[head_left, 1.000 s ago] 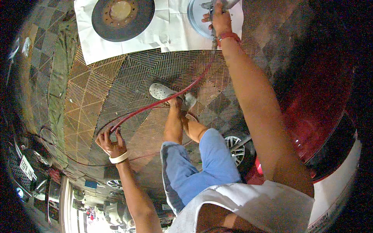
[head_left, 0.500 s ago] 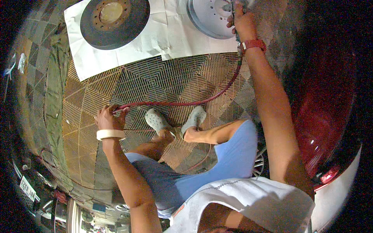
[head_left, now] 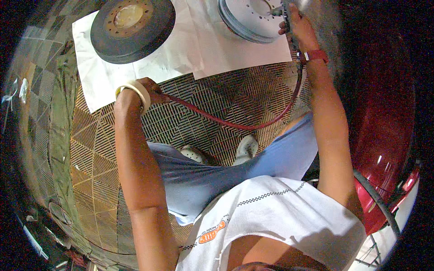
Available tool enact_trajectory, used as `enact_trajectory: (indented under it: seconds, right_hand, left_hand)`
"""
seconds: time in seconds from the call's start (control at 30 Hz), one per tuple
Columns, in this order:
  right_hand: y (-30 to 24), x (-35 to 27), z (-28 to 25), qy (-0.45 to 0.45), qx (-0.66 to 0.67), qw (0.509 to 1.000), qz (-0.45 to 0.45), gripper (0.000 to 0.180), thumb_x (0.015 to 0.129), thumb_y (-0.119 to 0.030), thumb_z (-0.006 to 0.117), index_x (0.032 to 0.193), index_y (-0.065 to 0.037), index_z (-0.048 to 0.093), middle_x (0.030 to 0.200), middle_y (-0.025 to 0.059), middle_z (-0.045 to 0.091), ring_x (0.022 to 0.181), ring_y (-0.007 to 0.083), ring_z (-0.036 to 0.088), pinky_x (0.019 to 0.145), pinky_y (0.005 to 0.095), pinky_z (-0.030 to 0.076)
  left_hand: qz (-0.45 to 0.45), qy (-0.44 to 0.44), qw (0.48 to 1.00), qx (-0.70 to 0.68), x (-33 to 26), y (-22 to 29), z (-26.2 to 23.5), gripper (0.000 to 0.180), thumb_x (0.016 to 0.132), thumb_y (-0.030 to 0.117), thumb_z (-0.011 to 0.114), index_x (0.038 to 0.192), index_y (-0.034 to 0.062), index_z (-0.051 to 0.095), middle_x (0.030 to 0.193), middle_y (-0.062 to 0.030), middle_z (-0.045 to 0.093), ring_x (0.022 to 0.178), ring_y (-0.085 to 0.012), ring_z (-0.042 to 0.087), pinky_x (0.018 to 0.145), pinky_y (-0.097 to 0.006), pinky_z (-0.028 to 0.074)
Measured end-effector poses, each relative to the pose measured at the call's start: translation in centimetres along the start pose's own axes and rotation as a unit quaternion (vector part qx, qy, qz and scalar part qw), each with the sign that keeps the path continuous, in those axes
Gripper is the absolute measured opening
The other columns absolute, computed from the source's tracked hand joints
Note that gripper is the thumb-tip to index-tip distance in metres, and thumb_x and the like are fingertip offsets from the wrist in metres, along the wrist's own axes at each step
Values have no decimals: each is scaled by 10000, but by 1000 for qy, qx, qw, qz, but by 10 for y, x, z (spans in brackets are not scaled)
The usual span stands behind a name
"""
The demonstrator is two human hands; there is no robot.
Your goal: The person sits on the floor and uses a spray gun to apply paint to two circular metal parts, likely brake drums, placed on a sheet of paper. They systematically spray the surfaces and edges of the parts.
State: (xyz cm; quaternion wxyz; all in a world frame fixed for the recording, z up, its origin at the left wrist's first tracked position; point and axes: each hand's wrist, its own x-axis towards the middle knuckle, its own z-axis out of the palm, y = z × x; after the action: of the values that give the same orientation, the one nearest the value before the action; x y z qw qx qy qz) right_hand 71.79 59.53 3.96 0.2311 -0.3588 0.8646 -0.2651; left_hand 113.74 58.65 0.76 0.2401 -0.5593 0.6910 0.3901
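A spray gun (head_left: 288,26) is gripped by the curled right hand (head_left: 303,34) beside a grey wheel (head_left: 246,20); the red hose (head_left: 248,127) by the curled left hand (head_left: 153,89).

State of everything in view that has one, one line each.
Left hand: closed on the hose.
Right hand: gripping the spray gun; trigger state unclear.
Spray gun: held, hose attached.
Red hose: sagging between the hands.
Dark disc: lying on paper, centre rusty brown.
Light grey disc: lying on paper, partly out of frame.
White paper: spread out, creased.
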Motion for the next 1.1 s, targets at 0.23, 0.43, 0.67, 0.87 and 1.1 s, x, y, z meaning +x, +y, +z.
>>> enact_trajectory:
  seconds: [0.23,0.43,0.67,0.87,1.1]
  right_hand:
    - [25,-11,28,-36,25,998,-54,643,1059,-601,411,1174,-28,679,793,114,730,657,177,737,420,277,469]
    - [32,-29,44,-89,73,993,-19,664,1048,-621,419,1141,-18,683,840,126,754,666,195,742,453,309,488]
    - [66,-47,9,57,47,996,45,640,1065,-602,373,1055,-24,649,759,103,711,621,217,699,526,364,557]
    - [69,-21,9,48,-2,999,13,632,1067,-591,385,1103,-22,658,782,117,714,635,220,724,530,364,561]
    - [5,-2,20,-12,90,996,7,664,1038,-655,390,1133,-73,694,671,55,665,497,192,594,467,348,474]
  left_hand:
    - [20,-97,994,-42,68,-68,19,442,759,438,899,1048,123,788,1021,-76,769,939,-256,691,879,-431,533]
    - [62,-151,987,-1,98,-73,19,484,761,474,876,1105,145,788,1078,-82,765,1018,-287,685,930,-461,519]
    - [125,-117,984,40,108,-82,31,373,858,403,775,1087,109,790,985,-104,774,841,-257,703,786,-400,557]
    - [90,-128,988,-12,99,-70,22,472,779,451,855,1105,118,782,1042,-83,765,954,-261,690,877,-410,534]
    - [70,-114,990,-30,91,-69,21,554,734,491,907,1098,95,769,1060,-70,758,981,-248,682,909,-406,524]
